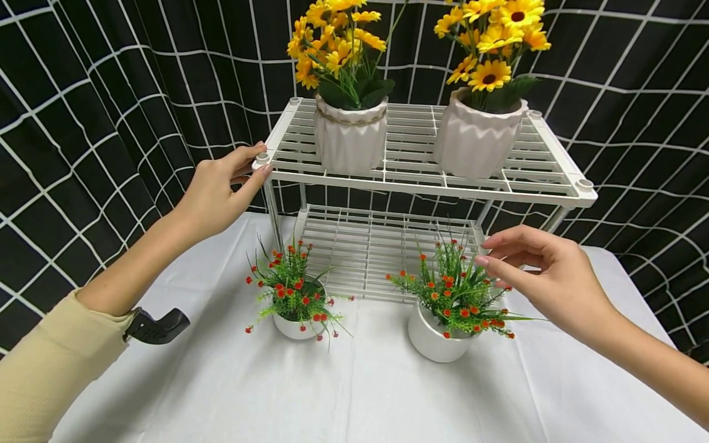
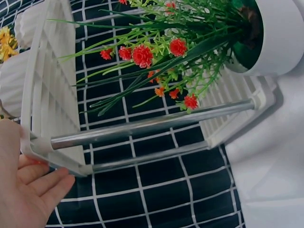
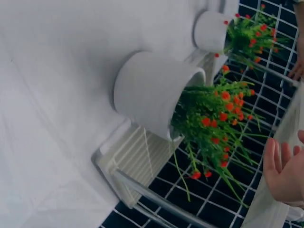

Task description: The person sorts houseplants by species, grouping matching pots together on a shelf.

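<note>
A white two-tier wire shelf [image 1: 421, 187] with metal posts stands on the table. My left hand [image 1: 218, 194] grips its upper tier at the front left corner, thumb in front and fingers around the side. In the left wrist view, the fingers of the left hand [image 2: 31, 194] lie under that corner beside a metal post [image 2: 152, 126]. My right hand [image 1: 545, 271], fingers loosely bent and holding nothing, hovers beside the leaves of the right red-flowered potted plant [image 1: 440, 341]. A similar potted plant [image 1: 299, 327] stands to its left, before the shelf.
On the upper tier stand two pleated white pots of yellow flowers, the left pot [image 1: 351, 144] tied with twine and the right pot [image 1: 476, 141] near the far post. A white cloth [image 1: 376, 400] covers the table. Behind hangs a black curtain [image 1: 221, 74] with white grid lines.
</note>
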### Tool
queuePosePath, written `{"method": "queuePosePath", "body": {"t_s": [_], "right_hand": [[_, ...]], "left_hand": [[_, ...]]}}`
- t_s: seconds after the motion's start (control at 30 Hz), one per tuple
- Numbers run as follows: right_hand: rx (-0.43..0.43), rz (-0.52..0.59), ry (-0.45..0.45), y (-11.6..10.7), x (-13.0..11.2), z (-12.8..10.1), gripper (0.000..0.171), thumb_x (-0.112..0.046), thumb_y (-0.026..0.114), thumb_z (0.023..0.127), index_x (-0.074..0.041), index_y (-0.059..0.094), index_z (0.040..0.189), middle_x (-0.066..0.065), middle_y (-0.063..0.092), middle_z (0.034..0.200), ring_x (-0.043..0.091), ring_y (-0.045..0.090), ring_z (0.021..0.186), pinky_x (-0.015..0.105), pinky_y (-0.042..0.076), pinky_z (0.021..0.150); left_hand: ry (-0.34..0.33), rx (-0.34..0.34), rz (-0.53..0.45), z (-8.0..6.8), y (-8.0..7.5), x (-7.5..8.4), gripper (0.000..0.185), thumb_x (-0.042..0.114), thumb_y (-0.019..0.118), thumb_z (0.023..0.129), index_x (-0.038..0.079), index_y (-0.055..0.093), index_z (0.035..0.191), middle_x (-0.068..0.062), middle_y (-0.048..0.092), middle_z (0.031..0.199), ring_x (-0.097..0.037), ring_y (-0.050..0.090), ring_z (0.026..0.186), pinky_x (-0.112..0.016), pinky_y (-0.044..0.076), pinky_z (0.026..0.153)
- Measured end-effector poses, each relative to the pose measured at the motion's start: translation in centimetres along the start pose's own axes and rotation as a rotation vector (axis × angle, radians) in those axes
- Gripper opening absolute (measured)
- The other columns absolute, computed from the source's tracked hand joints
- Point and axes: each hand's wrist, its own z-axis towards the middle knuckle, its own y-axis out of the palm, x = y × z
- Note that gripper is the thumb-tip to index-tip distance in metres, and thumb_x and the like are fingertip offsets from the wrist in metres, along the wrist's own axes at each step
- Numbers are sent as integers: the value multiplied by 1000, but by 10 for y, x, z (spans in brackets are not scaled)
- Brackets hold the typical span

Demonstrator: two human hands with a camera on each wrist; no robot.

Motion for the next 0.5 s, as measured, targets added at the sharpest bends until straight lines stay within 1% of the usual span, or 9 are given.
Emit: {"method": "queuePosePath", "body": {"t_s": [0.1,0.27,0.5], "right_hand": [[5,-3,-20,4,3,-3,17,-5,78,95,-6,73,111,-14,76,96,6,74,75,20,63,65],[22,-9,-30,9,9,-9,15,-5,79,95,-7,74,109,-14,76,94,5,73,72,18,61,64],[62,-4,-45,15,17,-23,17,3,79,92,-5,75,106,-14,76,90,3,72,72,14,59,64]], "left_hand": [[6,6,0,0,0,0,48,19,55,110,-8,51,151,-26,57,150,-46,68,122,-55,57,103],[16,11,-2,0,0,-1,47,18,55,110,-8,52,150,-25,57,150,-45,69,121,-55,58,102],[10,12,-3,0,1,-2,48,18,55,110,-7,52,151,-26,59,147,-45,69,120,-55,58,102]]}}
